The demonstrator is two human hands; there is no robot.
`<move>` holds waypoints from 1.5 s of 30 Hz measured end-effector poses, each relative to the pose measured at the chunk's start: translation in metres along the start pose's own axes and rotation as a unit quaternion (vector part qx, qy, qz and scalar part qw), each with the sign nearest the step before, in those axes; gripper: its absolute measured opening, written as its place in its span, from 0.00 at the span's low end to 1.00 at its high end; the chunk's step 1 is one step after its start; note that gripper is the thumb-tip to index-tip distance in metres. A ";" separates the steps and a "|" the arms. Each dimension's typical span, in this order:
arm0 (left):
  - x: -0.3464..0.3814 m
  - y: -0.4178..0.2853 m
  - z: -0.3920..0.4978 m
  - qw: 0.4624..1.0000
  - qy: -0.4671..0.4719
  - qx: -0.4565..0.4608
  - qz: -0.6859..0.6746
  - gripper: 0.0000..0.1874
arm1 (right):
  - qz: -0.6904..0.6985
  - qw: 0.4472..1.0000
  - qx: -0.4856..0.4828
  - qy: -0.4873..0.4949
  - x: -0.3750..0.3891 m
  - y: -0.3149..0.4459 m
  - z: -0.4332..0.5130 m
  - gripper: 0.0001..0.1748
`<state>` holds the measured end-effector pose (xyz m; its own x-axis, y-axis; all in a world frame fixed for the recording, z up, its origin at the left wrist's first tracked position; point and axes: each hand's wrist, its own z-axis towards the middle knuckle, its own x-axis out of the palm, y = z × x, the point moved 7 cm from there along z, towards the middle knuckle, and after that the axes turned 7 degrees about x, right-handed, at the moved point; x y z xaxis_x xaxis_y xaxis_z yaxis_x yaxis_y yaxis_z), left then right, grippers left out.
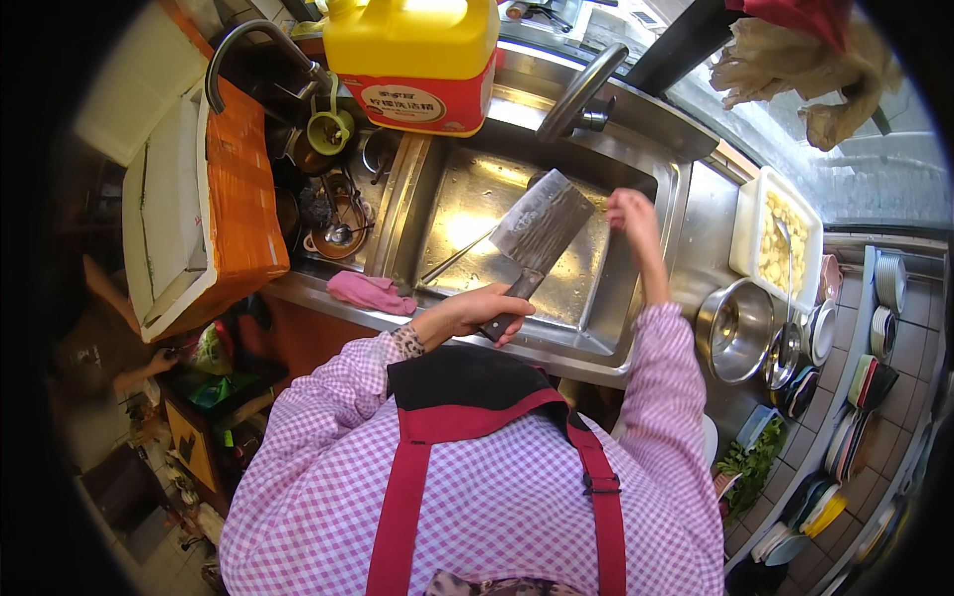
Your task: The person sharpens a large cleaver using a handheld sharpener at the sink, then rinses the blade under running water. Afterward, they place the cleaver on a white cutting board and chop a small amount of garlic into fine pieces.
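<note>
My left hand grips the dark handle of a cleaver. Its broad wet blade is held over a stainless steel sink basin. My right hand is raised over the basin's right side, apart from the blade, with its fingers curled; whether a small thing is between them cannot be told. Partly hidden behind the blade, a thin metal rod slants across the basin. A curved metal faucet reaches over the basin from the back. A pink cloth lies on the sink's front edge, left of my left hand.
A yellow detergent jug stands behind the sink. An orange-sided foam box is at left, near a bowl with utensils. At right are a white tub of cut pieces, a steel bowl and plate racks. Another person's arm shows far left.
</note>
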<state>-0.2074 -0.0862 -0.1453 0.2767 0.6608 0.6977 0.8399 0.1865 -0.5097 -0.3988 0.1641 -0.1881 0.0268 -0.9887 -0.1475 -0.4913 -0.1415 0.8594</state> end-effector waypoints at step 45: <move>-0.050 -0.048 0.033 0.988 -0.029 -0.015 -0.148 0.13 | -0.130 0.988 -0.079 -0.024 0.013 0.054 0.191 0.19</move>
<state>-0.2767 -0.1047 -0.1724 -0.0096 0.6213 0.7835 0.8942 0.3560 -0.2714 -0.5912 0.1536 -0.2373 0.0901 -0.9153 -0.3926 -0.3314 -0.3993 0.8548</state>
